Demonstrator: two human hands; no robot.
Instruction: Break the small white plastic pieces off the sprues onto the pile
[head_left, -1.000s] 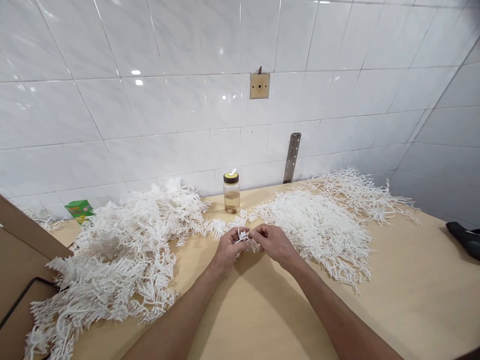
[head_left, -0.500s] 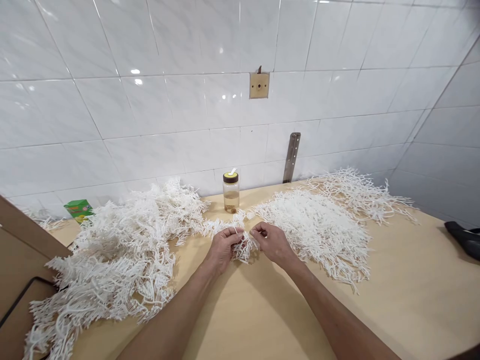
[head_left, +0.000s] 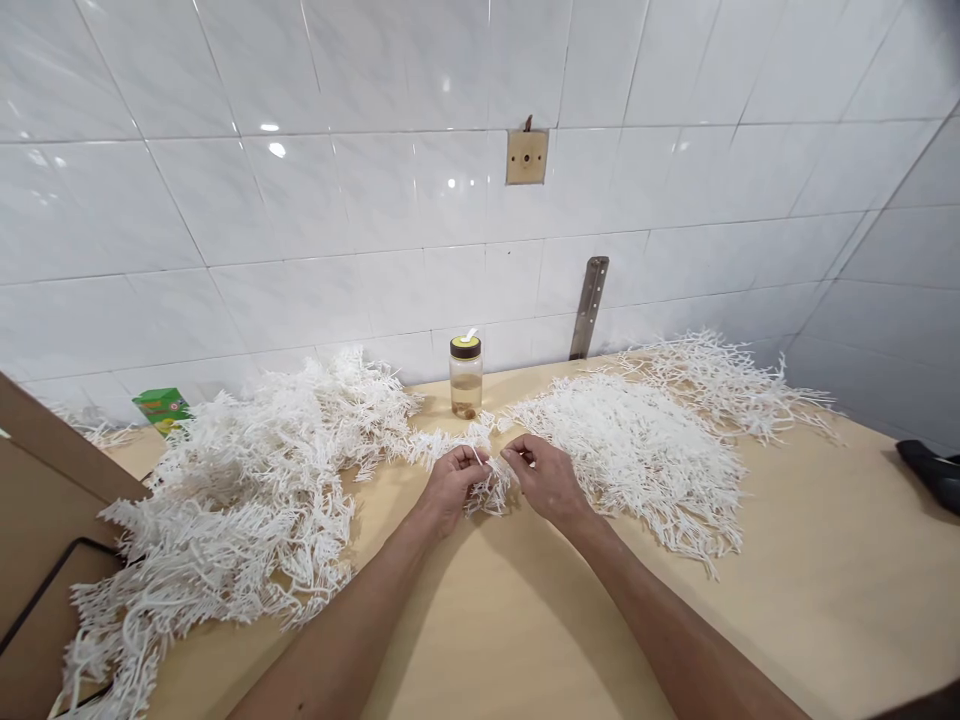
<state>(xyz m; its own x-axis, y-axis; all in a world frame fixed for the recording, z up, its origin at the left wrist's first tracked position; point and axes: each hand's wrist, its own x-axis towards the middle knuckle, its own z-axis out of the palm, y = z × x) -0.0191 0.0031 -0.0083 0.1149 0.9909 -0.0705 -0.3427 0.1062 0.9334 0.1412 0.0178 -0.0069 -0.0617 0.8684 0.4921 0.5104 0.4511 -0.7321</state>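
My left hand (head_left: 450, 487) is closed in a pinch on a white branching strand, whose thin end sticks up past the fingertips. Just to its right, my right hand (head_left: 547, 482) has thumb and fingers pressed together; what they hold is too small to make out. A small tuft of white strands (head_left: 491, 494) hangs between and below the two hands. From there, a fringed white length runs left into a large tangled heap (head_left: 262, 500) of the same strands. A flatter pile of white strands (head_left: 637, 455) lies right of my right hand.
Behind my hands stands a clear jar (head_left: 466, 388) with a dark-rimmed lid and liquid inside. A green box (head_left: 161, 408) is at the left, more loose strands (head_left: 724, 385) at the back right. A metal strip (head_left: 589, 308) leans on the tiled wall. A black object (head_left: 930, 475) lies far right.
The view has tilted slightly, so the scene sits a little higher and to the right. Both hands keep nearly the same pose; the strand end at the left fingertips shows more clearly.
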